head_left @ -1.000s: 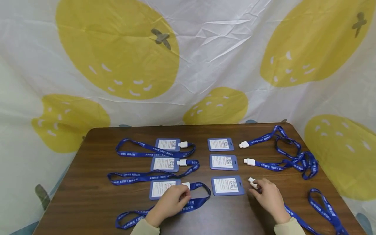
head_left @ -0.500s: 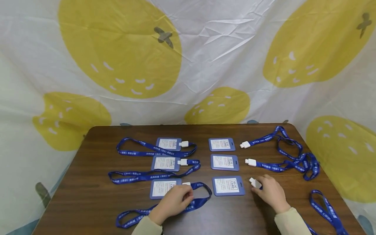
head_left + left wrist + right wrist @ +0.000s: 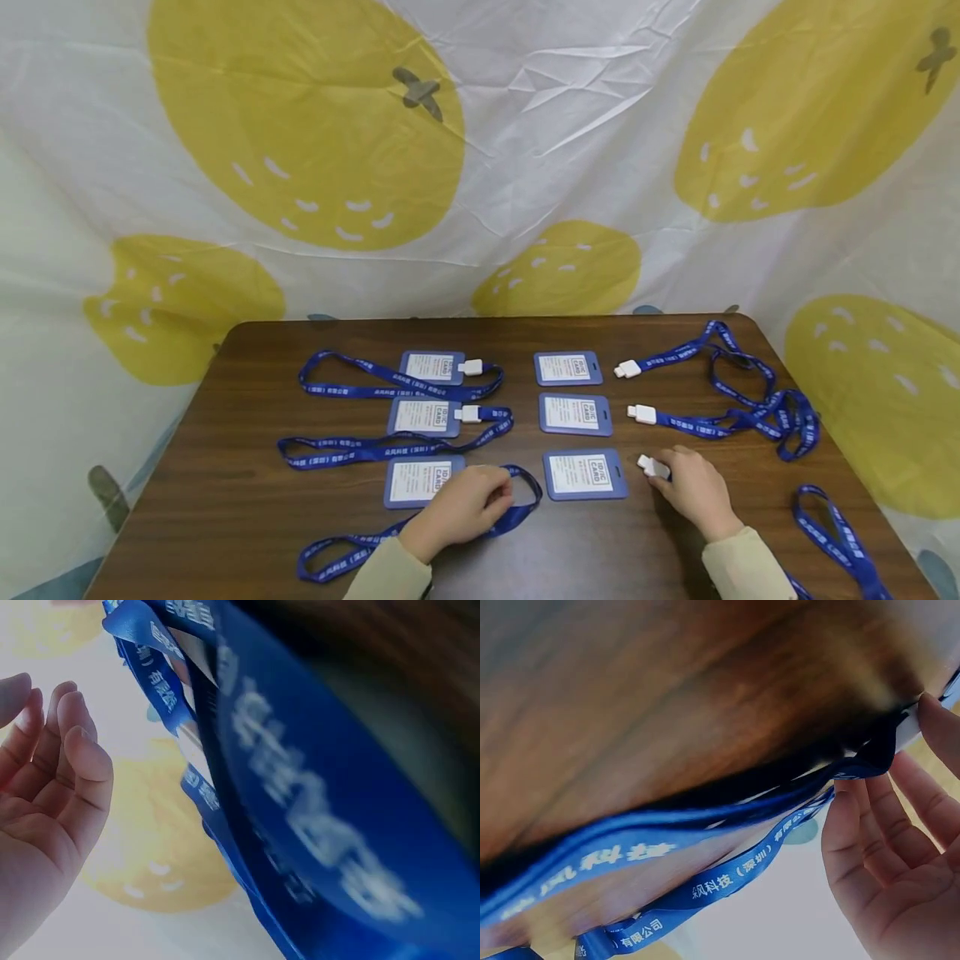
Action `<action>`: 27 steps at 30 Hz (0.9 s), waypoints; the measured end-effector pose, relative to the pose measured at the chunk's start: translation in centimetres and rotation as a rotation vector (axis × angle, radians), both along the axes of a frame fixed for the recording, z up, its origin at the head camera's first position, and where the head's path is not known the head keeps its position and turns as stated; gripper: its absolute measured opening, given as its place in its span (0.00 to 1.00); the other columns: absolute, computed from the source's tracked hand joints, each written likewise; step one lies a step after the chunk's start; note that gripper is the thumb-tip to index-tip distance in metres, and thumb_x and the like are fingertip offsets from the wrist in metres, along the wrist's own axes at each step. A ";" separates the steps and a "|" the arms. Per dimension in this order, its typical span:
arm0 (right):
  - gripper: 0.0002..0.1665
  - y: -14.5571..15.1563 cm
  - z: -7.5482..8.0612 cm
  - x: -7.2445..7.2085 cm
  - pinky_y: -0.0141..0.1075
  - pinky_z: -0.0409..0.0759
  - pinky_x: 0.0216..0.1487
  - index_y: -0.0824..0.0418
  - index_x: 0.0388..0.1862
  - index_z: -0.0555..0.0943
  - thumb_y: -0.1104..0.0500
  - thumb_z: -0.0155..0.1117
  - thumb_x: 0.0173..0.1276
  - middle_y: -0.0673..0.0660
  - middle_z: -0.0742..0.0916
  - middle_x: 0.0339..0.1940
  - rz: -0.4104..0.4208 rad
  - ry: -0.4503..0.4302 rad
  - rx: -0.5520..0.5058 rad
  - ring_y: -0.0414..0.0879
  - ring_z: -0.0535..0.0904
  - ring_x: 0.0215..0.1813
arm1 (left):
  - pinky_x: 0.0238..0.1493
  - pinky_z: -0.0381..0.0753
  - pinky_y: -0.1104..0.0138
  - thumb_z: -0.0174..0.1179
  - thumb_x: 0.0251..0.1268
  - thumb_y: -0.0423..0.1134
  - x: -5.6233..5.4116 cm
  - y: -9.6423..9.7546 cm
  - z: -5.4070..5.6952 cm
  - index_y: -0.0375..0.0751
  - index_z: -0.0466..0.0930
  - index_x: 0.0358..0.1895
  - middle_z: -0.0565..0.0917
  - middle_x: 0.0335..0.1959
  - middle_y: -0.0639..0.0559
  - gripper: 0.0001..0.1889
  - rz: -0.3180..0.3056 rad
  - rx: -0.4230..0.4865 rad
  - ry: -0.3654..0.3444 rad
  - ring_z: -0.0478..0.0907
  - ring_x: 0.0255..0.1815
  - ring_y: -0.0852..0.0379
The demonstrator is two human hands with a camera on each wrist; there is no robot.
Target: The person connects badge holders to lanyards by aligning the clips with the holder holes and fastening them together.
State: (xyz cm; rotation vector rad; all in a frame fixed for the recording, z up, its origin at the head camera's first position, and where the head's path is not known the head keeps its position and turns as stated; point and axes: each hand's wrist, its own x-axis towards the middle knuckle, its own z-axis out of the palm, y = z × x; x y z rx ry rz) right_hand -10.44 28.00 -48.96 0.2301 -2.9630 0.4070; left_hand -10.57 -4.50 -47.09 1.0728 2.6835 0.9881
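In the head view my right hand (image 3: 696, 487) pinches the white clip (image 3: 655, 467) of a blue lanyard between thumb and fingers. Just left of that clip lies a blue badge holder (image 3: 585, 474) with a white card. The right wrist view shows the lanyard strap (image 3: 739, 874) trailing from the fingers. My left hand (image 3: 465, 507), fingers loosely curved, is over a second blue lanyard (image 3: 534, 493) and hides its clip. Beside it sits another badge holder (image 3: 416, 482). Nothing shows between the left fingers (image 3: 88, 759) in the left wrist view.
Two more badge holders with lanyards, one at the back (image 3: 431, 367), lie on the left. Two holders without straps (image 3: 567, 367) (image 3: 575, 414) form the middle column. Lanyards (image 3: 757, 408) tangle at the right, and a loop (image 3: 843, 533) lies nearer the table (image 3: 225, 467) edge.
My left hand has shifted right and now covers the nearest left badge's white clip. The right hand stays on its clip with the fingers slightly resettled.
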 end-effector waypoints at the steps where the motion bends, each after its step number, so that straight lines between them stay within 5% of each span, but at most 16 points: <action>1: 0.14 0.0 0.0 0.0 0.46 0.74 0.24 0.65 0.33 0.82 0.63 0.73 0.45 0.57 0.80 0.25 0.002 -0.006 0.001 0.53 0.77 0.27 | 0.24 0.65 0.76 0.59 0.58 0.33 -0.1 0.3 0.0 0.47 0.71 0.22 0.68 0.19 0.63 0.09 -0.006 0.000 0.007 0.63 0.22 0.67; 9: 0.12 0.1 0.1 -0.1 0.48 0.74 0.25 0.64 0.29 0.82 0.64 0.73 0.44 0.56 0.79 0.24 -0.004 -0.039 -0.005 0.55 0.78 0.28 | 0.26 0.66 0.76 0.60 0.56 0.35 -1.2 2.8 -0.3 0.42 0.77 0.29 0.70 0.21 0.61 0.02 -0.039 -0.066 0.081 0.65 0.23 0.67; 18: 0.12 0.3 0.0 -0.4 0.49 0.75 0.28 0.66 0.29 0.83 0.65 0.74 0.42 0.57 0.80 0.25 0.026 -0.033 -0.027 0.56 0.78 0.29 | 0.43 0.75 0.68 0.62 0.55 0.42 -2.4 6.7 -0.7 0.36 0.76 0.47 0.74 0.39 0.50 0.18 -0.012 -0.300 0.276 0.72 0.42 0.56; 27: 0.12 0.5 0.1 -0.6 0.49 0.75 0.29 0.65 0.29 0.83 0.65 0.73 0.43 0.56 0.80 0.26 0.045 -0.067 -0.032 0.55 0.78 0.30 | 0.52 0.71 0.69 0.62 0.54 0.48 -3.6 9.6 -1.1 0.34 0.75 0.50 0.74 0.43 0.48 0.25 -0.040 -0.424 0.265 0.71 0.47 0.55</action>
